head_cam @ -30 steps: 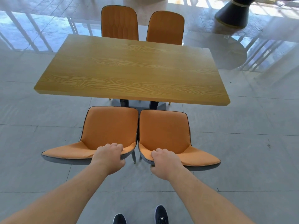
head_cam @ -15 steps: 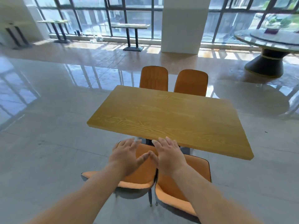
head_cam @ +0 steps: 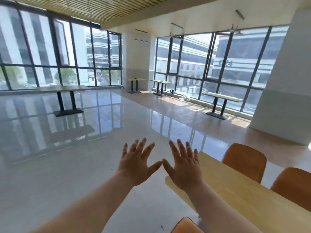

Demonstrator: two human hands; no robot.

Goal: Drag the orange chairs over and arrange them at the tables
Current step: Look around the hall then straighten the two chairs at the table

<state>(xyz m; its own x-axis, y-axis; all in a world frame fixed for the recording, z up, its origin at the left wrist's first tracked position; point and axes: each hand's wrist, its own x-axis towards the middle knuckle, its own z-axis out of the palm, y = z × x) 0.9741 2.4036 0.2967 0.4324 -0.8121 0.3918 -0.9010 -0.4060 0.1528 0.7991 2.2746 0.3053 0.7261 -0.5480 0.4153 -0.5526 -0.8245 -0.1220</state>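
1. Head view, my hands: my left hand [head_cam: 137,167] and right hand [head_cam: 184,169] are both raised in front of me, palms away, fingers spread wide, thumbs nearly touching. They hold nothing.

2. Head view, the chairs: two orange chairs [head_cam: 244,163] stand beyond the table [head_cam: 235,195], to the right of my right hand. A third chair [head_cam: 186,226] shows only as an orange edge below my right forearm, close to my body.

3. Head view, the rest: ahead of my fingertips lies a wide glossy floor [head_cam: 75,157], with bare tables [head_cam: 67,89] well apart from me by the windows. I see no chairs at them.

4. Risks, as I judge them:
   - My eyes are up and away from the near chair, so I could knock it with a leg and shift it out of line.
   - The floor looks polished; a dragged chair may slide too far or skid into a table base.
   - The picture is blurred, so I could misjudge the table corner beneath my right hand.
   - I see no spare chairs from here, so I may head the wrong way.
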